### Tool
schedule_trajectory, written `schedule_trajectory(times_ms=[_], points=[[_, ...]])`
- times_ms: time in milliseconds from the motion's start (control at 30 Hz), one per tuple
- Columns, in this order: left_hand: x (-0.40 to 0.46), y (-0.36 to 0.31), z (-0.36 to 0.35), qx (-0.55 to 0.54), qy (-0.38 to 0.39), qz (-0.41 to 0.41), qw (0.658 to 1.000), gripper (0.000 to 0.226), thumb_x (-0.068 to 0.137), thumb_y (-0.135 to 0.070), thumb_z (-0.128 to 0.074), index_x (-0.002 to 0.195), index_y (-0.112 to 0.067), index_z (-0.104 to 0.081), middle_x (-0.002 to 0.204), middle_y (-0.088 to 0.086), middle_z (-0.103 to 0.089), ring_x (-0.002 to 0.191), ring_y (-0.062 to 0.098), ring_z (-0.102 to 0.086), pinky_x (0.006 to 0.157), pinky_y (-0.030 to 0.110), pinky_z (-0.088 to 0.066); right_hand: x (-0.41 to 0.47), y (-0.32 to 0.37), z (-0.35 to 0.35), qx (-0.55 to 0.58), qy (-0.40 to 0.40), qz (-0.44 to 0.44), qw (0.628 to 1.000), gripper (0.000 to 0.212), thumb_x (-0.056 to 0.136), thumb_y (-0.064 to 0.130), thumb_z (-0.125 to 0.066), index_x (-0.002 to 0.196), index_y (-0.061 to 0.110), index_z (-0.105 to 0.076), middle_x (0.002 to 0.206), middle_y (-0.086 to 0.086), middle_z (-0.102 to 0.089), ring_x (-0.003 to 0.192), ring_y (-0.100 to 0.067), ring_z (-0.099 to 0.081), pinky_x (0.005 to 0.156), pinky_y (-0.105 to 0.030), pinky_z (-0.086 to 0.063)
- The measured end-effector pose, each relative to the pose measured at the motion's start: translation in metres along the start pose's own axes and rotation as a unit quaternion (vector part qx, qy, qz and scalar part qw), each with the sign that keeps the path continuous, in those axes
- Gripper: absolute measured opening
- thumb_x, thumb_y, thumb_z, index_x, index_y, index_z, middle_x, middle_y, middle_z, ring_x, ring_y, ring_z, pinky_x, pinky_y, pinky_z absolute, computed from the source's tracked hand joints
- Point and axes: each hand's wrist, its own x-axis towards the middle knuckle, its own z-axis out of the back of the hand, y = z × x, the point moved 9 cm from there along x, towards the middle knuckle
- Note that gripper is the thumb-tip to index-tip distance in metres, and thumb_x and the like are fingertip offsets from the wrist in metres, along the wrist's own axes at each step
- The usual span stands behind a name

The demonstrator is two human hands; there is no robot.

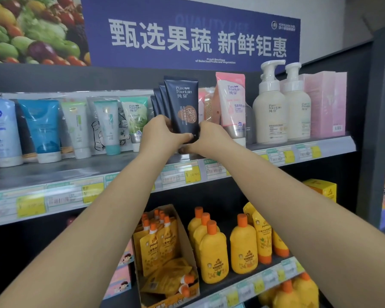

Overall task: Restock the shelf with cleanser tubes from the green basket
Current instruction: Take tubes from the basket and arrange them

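Both hands, left hand point(159, 132) and right hand point(206, 138), pinch the lower end of a dark cleanser tube point(183, 110), upright at the front of its row on the upper shelf point(120, 167); placing seems underway, so next: seat it, then let go.

The dark navy cleanser tube point(182, 107) looks like smooth plastic with a soft satin sheen. The shelf point(120, 165) is matt grey metal, edged with glossy clear plastic price strips point(76, 194). At five o'clock, the yellow bottles point(242, 247) are glossy plastic; the carton point(185, 241) is plain brown cardboard.
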Motion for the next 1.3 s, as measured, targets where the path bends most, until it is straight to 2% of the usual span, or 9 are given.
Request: schedule_trajectory(times_ms=[333,433,533,700,833,1033,1167,1267,1300], points=[[-0.002,-0.003,0.003,0.061,-0.044,-0.021,0.997,0.049,0.073,-0.035,-0.074,0.11,-0.009,-0.052,0.106,0.003,-0.061,0.088,0.018,-0.052,0.069,0.029,-0.039,-0.001,0.001,-0.001,-0.01,-0.01,-0.012,1.0,0.057,0.075,0.038,-0.072,0.117,0.006,-0.051,0.106,-0.01,-0.063,0.096,-0.027,-0.061,0.082,-0.038,-0.053],[-0.005,-0.009,0.008,0.059,-0.078,-0.042,0.994,0.072,0.075,-0.037,-0.071,0.132,-0.011,-0.036,0.128,0.006,-0.051,0.113,0.022,-0.051,0.081,0.034,-0.041,-0.007,0.001,0.004,0.006,-0.039,-0.015,0.999,0.064,0.076,0.039,-0.073,0.122,0.007,-0.042,0.113,-0.01,-0.059,0.103,-0.027,-0.058,0.084,-0.039,-0.051],[-0.01,-0.02,0.011,0.052,-0.092,-0.091,0.99,0.091,0.081,-0.035,-0.065,0.148,-0.013,-0.007,0.149,0.006,-0.027,0.136,0.021,-0.028,0.105,0.035,-0.031,-0.015,0.004,0.011,0.046,-0.098,0.008,0.994,0.064,0.076,0.033,-0.074,0.123,0.007,-0.041,0.12,-0.01,-0.054,0.106,-0.026,-0.055,0.086,-0.041,-0.05],[-0.037,-0.048,0.006,0.104,-0.093,-0.22,0.965,0.079,0.088,-0.025,-0.054,0.149,-0.011,-0.006,0.157,0.009,-0.008,0.144,0.023,-0.007,0.118,0.037,-0.01,-0.048,0.011,0.035,0.194,-0.218,0.092,0.952,0.045,0.082,-0.003,-0.059,0.125,0.01,-0.049,0.127,-0.005,-0.042,0.108,-0.011,-0.046,0.098,-0.032,-0.044],[-0.089,-0.056,-0.011,0.1,-0.089,-0.288,0.948,0.061,0.088,-0.021,-0.03,0.147,-0.008,-0.018,0.154,0.015,-0.017,0.143,0.027,-0.016,0.115,0.036,-0.013,-0.089,0.009,0.036,0.194,-0.255,0.136,0.937,0.042,0.081,-0.009,-0.055,0.118,0.01,-0.056,0.125,-0.005,-0.047,0.106,-0.009,-0.051,0.092,-0.023,-0.047],[-0.173,-0.027,-0.044,0.09,0.002,-0.306,0.948,0.065,0.084,-0.003,-0.045,0.145,-0.008,-0.024,0.153,0.016,-0.02,0.141,0.028,-0.017,0.111,0.036,-0.014,-0.167,-0.024,-0.006,0.155,-0.189,0.158,0.957,0.042,0.078,-0.007,-0.051,0.116,0.011,-0.058,0.104,0.011,-0.054,0.083,0.007,-0.055,0.074,-0.008,-0.047],[-0.231,0.008,-0.088,0.09,0.094,-0.31,0.942,0.066,0.08,-0.009,-0.038,0.143,-0.009,-0.02,0.15,0.022,-0.023,0.139,0.034,-0.022,0.111,0.043,-0.022,-0.215,-0.063,-0.059,0.018,-0.095,0.117,0.988,0.037,0.081,-0.001,-0.053,0.117,0.003,-0.055,0.079,-0.01,-0.065,0.067,-0.022,-0.06,0.051,-0.028,-0.039],[-0.277,0.042,-0.125,0.086,0.163,-0.276,0.943,0.066,0.081,-0.01,-0.036,0.143,-0.016,-0.013,0.152,0.021,-0.019,0.138,0.034,-0.02,0.11,0.045,-0.022,-0.254,-0.089,-0.103,-0.043,-0.028,0.094,0.994,0.046,0.078,-0.004,-0.057,0.124,-0.004,-0.052,0.068,-0.012,-0.062,0.046,-0.019,-0.052,0.037,-0.017,-0.016],[-0.293,0.054,-0.138,0.089,0.185,-0.265,0.942,0.066,0.083,-0.009,-0.038,0.143,-0.018,-0.013,0.152,0.02,-0.019,0.138,0.034,-0.019,0.109,0.046,-0.023,-0.267,-0.102,-0.12,-0.061,0.004,0.077,0.995,0.05,0.082,-0.002,-0.054,0.131,-0.003,-0.046,0.078,-0.012,-0.064,0.054,-0.02,-0.057,0.039,-0.016,-0.021]])
